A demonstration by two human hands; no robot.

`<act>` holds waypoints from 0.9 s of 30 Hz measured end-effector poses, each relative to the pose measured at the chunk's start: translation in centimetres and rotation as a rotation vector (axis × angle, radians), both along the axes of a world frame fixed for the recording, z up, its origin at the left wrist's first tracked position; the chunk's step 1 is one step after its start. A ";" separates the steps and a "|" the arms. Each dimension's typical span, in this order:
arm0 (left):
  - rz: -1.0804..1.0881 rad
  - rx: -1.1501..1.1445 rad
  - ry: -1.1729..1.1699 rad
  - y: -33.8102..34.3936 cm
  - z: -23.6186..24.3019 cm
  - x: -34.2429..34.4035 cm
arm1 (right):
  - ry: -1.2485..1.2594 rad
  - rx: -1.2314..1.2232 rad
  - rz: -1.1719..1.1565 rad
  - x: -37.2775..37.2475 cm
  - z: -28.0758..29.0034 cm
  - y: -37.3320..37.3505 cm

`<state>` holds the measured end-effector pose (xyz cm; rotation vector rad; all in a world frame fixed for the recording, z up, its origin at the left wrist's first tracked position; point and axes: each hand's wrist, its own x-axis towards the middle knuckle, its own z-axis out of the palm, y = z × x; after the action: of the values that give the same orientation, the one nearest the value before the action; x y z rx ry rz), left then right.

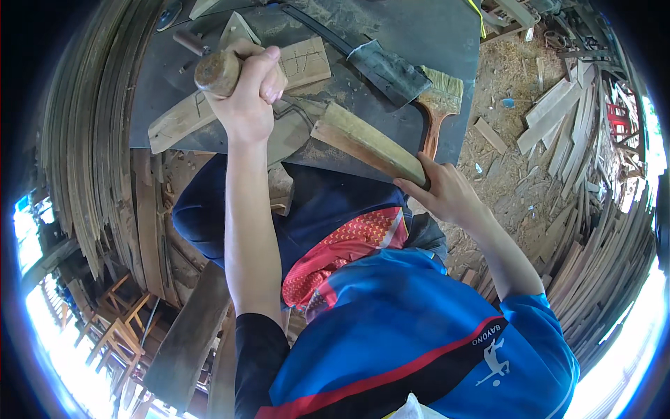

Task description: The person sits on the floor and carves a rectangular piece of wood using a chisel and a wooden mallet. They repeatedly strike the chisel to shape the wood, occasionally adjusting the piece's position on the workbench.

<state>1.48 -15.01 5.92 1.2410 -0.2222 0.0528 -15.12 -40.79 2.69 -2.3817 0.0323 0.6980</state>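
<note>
My left hand (250, 91) is closed in a fist around a thick round wooden handle (217, 74), its blunt end facing up at me. Whatever lies below that handle is hidden by the fist. Beneath it, a pale board (307, 64) with pencil lines lies slantwise on the dark table, and its lower-left end (174, 124) also carries marks. In my right hand (447, 188) is one end of a squared wooden club (363, 142), fingers wrapped round it. The club's other end points up and left, apart from the handle.
A broad brush (441, 98) with a wooden handle lies on the dark table (426, 28), beside a long dark tool (387, 70). A metal tube (192, 42) lies at upper left. Stacked planks (91, 140) line the left side; offcuts (555, 112) and shavings cover the floor at right.
</note>
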 end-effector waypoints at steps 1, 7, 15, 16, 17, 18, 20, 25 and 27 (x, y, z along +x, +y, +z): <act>-0.008 0.011 0.005 0.1 0.1 0.2 | -0.004 -0.003 0.009 0.0 0.0 0.0; 0.010 0.011 0.032 0.0 0.2 0.3 | 0.033 -0.006 0.015 0.4 0.4 0.1; 0.026 -0.078 0.107 3.3 -0.7 2.6 | 0.048 -0.071 0.051 0.5 0.8 0.2; 0.023 -0.040 0.072 2.5 -0.4 2.2 | 0.052 -0.069 0.049 0.6 0.9 0.2; 0.019 -0.001 0.037 1.6 0.0 1.6 | 0.056 -0.067 0.047 0.6 0.9 0.2; 0.011 0.039 -0.001 1.2 0.3 1.3 | 0.049 -0.069 0.047 0.6 0.8 0.2; 0.016 -0.047 -0.029 2.0 -0.5 0.7 | 0.035 -0.070 0.045 0.5 0.6 0.1; 0.068 -0.323 -0.058 6.4 -1.3 -0.8 | 0.052 -0.045 0.027 0.2 0.5 0.5; 0.067 -0.379 -0.080 7.0 -0.7 -1.6 | 0.056 -0.030 0.016 0.3 0.3 0.4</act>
<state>-0.12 -8.04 5.24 0.8690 -0.2282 0.1943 -14.86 -40.38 3.02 -2.3933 0.0476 0.7771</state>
